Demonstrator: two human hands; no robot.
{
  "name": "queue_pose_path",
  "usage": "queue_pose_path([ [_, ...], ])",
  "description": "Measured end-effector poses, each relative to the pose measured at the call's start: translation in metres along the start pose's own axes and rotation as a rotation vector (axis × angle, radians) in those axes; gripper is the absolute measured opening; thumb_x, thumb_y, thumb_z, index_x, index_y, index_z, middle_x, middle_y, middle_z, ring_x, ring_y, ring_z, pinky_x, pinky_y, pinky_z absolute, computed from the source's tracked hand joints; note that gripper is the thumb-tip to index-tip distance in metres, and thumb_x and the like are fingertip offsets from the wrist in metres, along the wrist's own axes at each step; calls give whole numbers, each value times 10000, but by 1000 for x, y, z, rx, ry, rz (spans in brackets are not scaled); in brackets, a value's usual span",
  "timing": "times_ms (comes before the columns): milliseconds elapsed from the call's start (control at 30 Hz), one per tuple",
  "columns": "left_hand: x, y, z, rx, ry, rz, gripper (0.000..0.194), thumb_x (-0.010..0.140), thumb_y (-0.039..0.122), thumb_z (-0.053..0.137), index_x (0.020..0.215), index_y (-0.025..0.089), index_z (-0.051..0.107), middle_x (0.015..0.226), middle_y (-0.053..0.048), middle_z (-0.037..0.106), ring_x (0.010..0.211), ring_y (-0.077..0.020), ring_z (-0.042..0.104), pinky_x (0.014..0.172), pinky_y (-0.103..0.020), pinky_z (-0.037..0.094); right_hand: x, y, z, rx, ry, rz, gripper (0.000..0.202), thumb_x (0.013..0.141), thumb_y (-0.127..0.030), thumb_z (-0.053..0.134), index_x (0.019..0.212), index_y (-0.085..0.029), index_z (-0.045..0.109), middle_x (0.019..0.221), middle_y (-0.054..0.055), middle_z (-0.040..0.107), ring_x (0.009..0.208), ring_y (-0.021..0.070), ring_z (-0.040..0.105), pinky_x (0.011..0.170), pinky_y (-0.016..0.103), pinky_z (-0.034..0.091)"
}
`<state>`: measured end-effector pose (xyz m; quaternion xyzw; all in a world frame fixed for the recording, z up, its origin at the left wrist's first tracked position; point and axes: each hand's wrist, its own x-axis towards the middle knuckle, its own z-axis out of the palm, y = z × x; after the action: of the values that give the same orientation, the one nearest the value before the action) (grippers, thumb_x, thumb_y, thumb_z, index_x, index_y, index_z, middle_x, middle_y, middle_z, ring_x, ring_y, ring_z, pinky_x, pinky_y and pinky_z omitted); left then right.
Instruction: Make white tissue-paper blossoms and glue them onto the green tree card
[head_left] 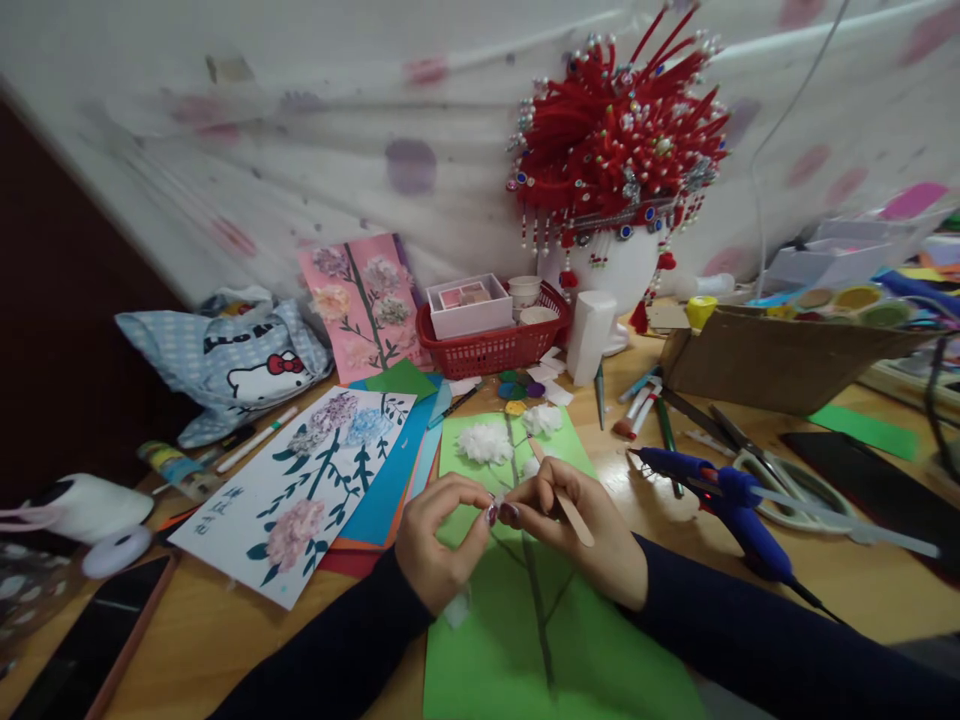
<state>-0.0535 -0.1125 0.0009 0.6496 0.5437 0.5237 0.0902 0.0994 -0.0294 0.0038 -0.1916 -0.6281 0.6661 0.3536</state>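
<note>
My left hand point(442, 535) and my right hand point(585, 525) meet above a green sheet of paper point(480, 660), fingertips pinched together. Between them is a small whitish piece, perhaps tissue paper, mostly covered by the fingers. A flat wooden craft stick point(574, 518) is also tucked in my right hand, its rounded end pointing toward me. The sheet bears a dark painted stem with branches point(536, 590). Near its top lie a fluffy white paper flower point(484, 442) and a smaller one point(541, 420). A pale scrap point(457, 607) rests below my left hand.
Right of the sheet lie a blue hot glue gun point(697, 480) and scissors point(795, 490). To the left are a flower picture point(262, 530), a phone point(90, 640) and a checked bag point(180, 345). Behind stand a red basket point(480, 347) and a red beaded headdress point(615, 140).
</note>
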Motion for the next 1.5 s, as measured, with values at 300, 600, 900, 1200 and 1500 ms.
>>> queue_pose_path([
  [300,3,3,1,-8,-1,-69,68,764,149,562,725,166,614,742,-46,654,740,-169,624,690,-297,504,-2,3,-1,-78,-8,-50,384,765,-309,688,665,-231,326,754,48,709,689,157,655,615,285,484],
  [600,2,1,2,-42,-35,-134,77,786,167,556,742,160,619,757,-50,650,764,-177,620,714,-303,494,-3,3,-2,-145,-12,-67,368,785,-304,666,674,-230,323,772,52,707,704,163,656,615,277,469],
  [900,3,2,1,-72,-33,-118,100,801,193,559,748,161,638,764,-57,665,759,-178,626,703,-298,495,-2,0,-2,-195,3,-66,382,776,-338,671,666,-229,322,753,40,689,682,163,641,597,274,458],
  [1200,3,2,1,-72,-16,-145,102,796,208,568,736,159,635,743,-53,675,732,-175,640,682,-296,509,-3,2,-3,-121,-6,-52,380,783,-349,673,677,-226,329,762,47,689,659,145,606,578,264,435],
  [1500,4,-2,6,-40,56,-11,109,763,147,610,767,188,711,761,-40,737,730,-165,690,690,-271,563,-2,-6,1,-121,13,-15,445,726,-432,710,646,-226,323,728,52,692,671,163,633,611,287,478],
])
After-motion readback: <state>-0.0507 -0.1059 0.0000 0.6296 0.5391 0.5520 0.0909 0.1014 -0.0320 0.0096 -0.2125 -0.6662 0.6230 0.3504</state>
